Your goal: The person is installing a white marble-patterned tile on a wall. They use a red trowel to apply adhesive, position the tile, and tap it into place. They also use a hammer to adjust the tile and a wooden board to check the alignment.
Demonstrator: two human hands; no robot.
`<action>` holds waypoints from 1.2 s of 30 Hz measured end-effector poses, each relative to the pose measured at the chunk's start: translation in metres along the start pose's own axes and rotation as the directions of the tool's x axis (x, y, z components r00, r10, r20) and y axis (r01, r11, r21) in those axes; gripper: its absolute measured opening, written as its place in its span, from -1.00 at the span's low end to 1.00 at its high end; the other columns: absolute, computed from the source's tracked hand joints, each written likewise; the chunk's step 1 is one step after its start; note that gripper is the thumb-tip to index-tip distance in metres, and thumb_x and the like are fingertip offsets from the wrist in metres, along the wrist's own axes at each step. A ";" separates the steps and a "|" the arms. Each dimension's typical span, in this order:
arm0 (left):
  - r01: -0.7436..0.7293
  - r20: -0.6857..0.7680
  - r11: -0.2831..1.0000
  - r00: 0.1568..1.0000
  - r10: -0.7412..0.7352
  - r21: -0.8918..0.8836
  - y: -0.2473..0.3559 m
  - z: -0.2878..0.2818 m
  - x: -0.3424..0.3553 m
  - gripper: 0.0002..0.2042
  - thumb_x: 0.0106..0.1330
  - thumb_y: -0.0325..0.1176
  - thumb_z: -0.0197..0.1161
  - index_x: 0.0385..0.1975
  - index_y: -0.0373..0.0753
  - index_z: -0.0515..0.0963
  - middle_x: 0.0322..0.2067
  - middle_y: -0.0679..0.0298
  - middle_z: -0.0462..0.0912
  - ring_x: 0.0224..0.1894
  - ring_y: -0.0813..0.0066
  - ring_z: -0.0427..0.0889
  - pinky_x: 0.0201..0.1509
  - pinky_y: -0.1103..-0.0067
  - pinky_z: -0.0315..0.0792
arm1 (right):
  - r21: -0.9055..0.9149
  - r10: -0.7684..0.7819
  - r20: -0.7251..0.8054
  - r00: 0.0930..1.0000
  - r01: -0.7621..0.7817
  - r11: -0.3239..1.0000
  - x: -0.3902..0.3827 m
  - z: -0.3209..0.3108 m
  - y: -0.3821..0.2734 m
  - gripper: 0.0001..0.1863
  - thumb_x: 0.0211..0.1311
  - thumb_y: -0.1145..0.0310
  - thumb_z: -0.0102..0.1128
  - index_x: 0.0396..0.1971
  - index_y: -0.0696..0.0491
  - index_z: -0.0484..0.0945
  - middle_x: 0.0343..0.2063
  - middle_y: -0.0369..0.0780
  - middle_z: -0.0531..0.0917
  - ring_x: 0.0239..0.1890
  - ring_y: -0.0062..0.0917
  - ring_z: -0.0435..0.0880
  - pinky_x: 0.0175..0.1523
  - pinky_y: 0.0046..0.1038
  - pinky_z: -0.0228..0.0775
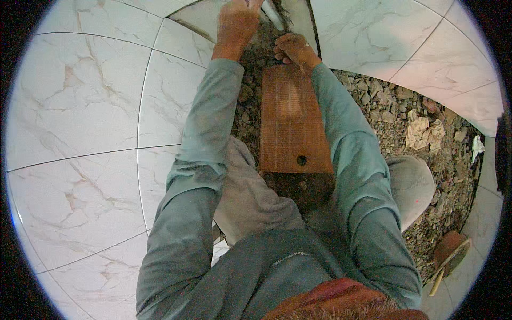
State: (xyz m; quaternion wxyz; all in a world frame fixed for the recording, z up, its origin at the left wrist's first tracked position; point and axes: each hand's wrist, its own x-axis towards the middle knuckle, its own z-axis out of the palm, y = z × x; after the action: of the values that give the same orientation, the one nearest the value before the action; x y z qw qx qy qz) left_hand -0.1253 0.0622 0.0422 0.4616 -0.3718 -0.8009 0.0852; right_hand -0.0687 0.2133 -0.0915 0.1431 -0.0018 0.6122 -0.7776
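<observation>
A brown ribbed board (292, 125) with a round hole near its close end lies lengthwise on the rubble strip between my forearms. My right hand (296, 49) is at the board's far end, fingers curled over the dirt just past its edge. My left hand (237, 24) reaches further ahead, its back up, beside the edge of a marble tile (181, 40). Its fingertips run out of the top of the picture, so what they touch is hidden. A pale pipe-like piece (274, 13) shows between the two hands.
White marble floor tiles (80, 133) cover the left and the far right. A bed of grey rubble (384, 106) fills the open strip, with crumpled paper (424, 130) and a white scrap (476, 146) on it. A brown tool with a pale handle (450, 253) lies lower right.
</observation>
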 end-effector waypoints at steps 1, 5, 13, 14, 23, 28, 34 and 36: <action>0.036 0.049 0.996 0.998 -0.040 0.080 0.003 -0.001 -0.002 -0.69 0.30 -0.21 0.27 -0.06 -0.26 0.57 -0.42 0.02 0.59 -0.47 0.03 0.61 -0.44 0.23 0.49 | -0.013 0.007 0.007 1.000 -0.007 1.000 0.001 0.004 0.003 -0.75 0.45 0.26 0.11 -0.08 0.11 0.57 -0.24 -0.20 0.70 -0.34 -0.54 0.69 -0.31 -0.51 0.55; 0.117 0.240 0.976 0.957 -0.160 0.184 0.014 -0.019 0.011 -0.79 0.39 -0.22 0.18 -0.24 -0.25 0.59 -0.44 0.04 0.59 -0.49 0.04 0.62 -0.46 0.26 0.52 | 0.035 -0.054 -0.061 0.997 0.056 0.998 0.000 0.014 0.018 -0.73 0.42 0.34 0.14 -0.05 0.21 0.55 -0.24 -0.12 0.70 -0.34 -0.51 0.70 -0.31 -0.48 0.57; 0.194 0.060 0.975 0.978 -0.201 0.106 0.006 0.007 -0.019 -0.80 0.23 -0.27 0.30 -0.18 -0.10 0.57 -0.48 0.16 0.55 -0.47 0.10 0.61 -0.49 0.26 0.47 | 0.326 0.047 -0.144 0.988 0.002 0.945 -0.006 0.019 0.043 -0.76 0.44 0.38 0.11 -0.03 0.20 0.55 -0.23 -0.10 0.69 -0.36 -0.48 0.67 -0.33 -0.48 0.55; 0.171 0.013 0.978 0.985 -0.173 0.117 0.003 0.010 -0.022 -0.72 0.17 -0.28 0.35 -0.10 -0.02 0.56 -0.49 0.21 0.54 -0.48 0.12 0.60 -0.51 0.25 0.45 | 0.333 0.060 -0.161 0.985 -0.003 0.943 -0.011 0.017 0.039 -0.76 0.45 0.38 0.10 -0.02 0.20 0.55 -0.23 -0.11 0.69 -0.36 -0.48 0.67 -0.34 -0.48 0.55; 0.188 -0.024 0.981 0.982 -0.187 0.040 0.008 0.013 -0.013 -0.75 0.20 -0.34 0.30 -0.11 0.03 0.55 -0.51 0.23 0.51 -0.50 0.19 0.58 -0.55 0.31 0.46 | -0.447 -0.507 -0.273 0.817 0.359 0.819 -0.002 0.019 0.007 -0.57 0.48 0.35 0.05 0.28 0.08 0.35 -0.10 -0.09 0.67 -0.21 -0.36 0.70 -0.14 -0.37 0.57; 0.200 -0.044 0.979 0.979 -0.198 0.040 0.007 0.017 -0.017 -0.79 0.25 -0.33 0.26 -0.12 0.00 0.55 -0.49 0.20 0.53 -0.47 0.15 0.61 -0.52 0.30 0.48 | -0.604 -0.712 -0.259 0.652 0.466 0.646 -0.001 0.048 -0.019 -0.42 0.43 0.40 0.08 0.41 0.00 0.20 0.21 -0.08 0.52 0.05 -0.06 0.64 0.09 -0.19 0.51; 0.461 0.101 0.878 0.887 -0.451 -0.128 0.015 0.013 -0.008 -0.82 0.28 -0.35 0.22 -0.14 -0.03 0.55 -0.45 0.20 0.56 -0.45 0.16 0.62 -0.49 0.31 0.51 | -0.453 -0.721 -0.243 0.649 0.581 0.676 0.040 0.039 -0.004 -0.33 0.24 0.47 0.17 0.37 -0.02 0.22 0.23 0.00 0.49 0.10 -0.02 0.60 0.18 -0.09 0.47; 0.485 0.116 0.868 0.873 -0.473 -0.107 0.016 0.007 -0.012 -0.83 0.28 -0.36 0.21 -0.15 -0.03 0.55 -0.43 0.20 0.56 -0.45 0.17 0.62 -0.49 0.32 0.52 | -0.401 -0.707 -0.214 0.674 0.599 0.693 0.036 0.041 -0.008 -0.39 0.25 0.42 0.14 0.33 -0.02 0.29 0.19 0.03 0.51 0.12 0.00 0.58 0.22 -0.06 0.45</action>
State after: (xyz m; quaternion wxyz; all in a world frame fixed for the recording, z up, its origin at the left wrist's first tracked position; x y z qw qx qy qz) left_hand -0.1193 0.0666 0.0224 0.4077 -0.1872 -0.8910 -0.0694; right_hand -0.0977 0.1675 -0.0800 -0.2619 -0.1054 0.6945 -0.6619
